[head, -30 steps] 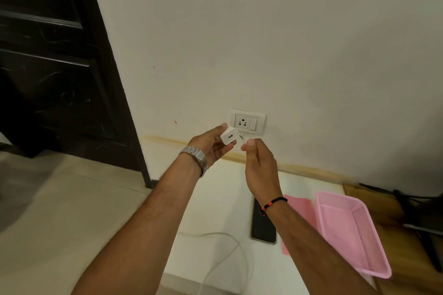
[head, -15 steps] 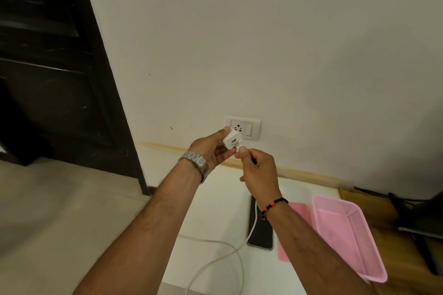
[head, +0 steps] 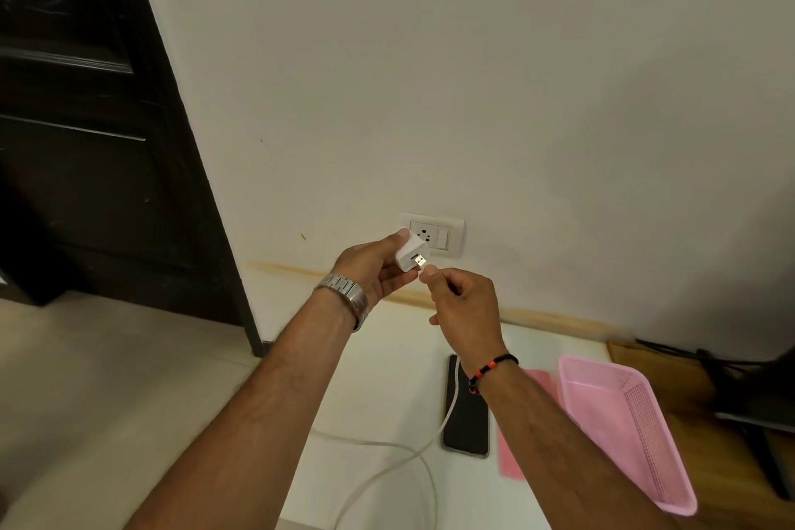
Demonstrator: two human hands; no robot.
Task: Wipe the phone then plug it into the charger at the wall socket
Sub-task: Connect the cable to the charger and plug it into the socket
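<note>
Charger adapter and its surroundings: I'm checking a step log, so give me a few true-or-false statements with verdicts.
1. The left hand holds the white charger adapter. True.
2. The adapter sits plugged into the wall socket. False: it is held in front of the socket.
3. The right hand pinches the USB plug. True.
4. The phone lies inside the pink basket. False: it lies on the white surface, left of the basket.

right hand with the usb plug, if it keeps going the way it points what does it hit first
Most likely the white cube charger adapter in the left hand: the right hand aims the metal USB plug at its port.
</note>
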